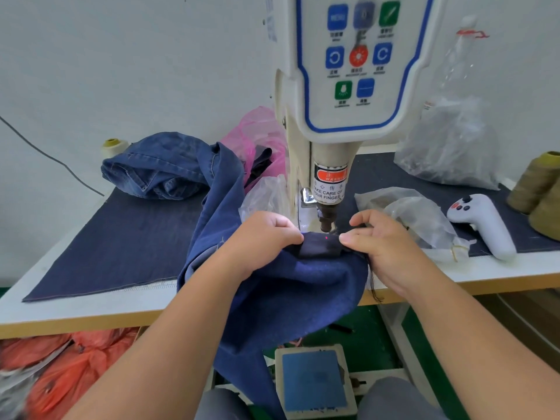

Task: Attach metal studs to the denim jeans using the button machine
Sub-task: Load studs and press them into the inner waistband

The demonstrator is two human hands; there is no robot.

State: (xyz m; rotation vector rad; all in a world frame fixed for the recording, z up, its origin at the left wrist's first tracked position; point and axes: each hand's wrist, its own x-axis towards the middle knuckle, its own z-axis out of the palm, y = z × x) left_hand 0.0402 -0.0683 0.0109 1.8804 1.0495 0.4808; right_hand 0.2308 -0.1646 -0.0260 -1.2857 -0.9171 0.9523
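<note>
White table point(91, 310) is holding the button machine point(328, 183). Left hand point(266, 237) and right hand point(381, 241) are both pinching the soft, floppy denim jeans point(303, 283) flat under its punch, gripping near the edge.

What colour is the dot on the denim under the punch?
Red, in the head view.

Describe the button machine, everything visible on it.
The button machine is a cream-coloured upright head standing on the table, its top cut off by the frame. A blue-bordered panel on its front carries blue, green and one red button. Below, a cylinder bears an orange warning label reading "take care of your finger". A dark metal punch tip hangs just above the denim jeans, near a red light dot on the fabric. The left hand and right hand grip the jeans either side of it.
</note>
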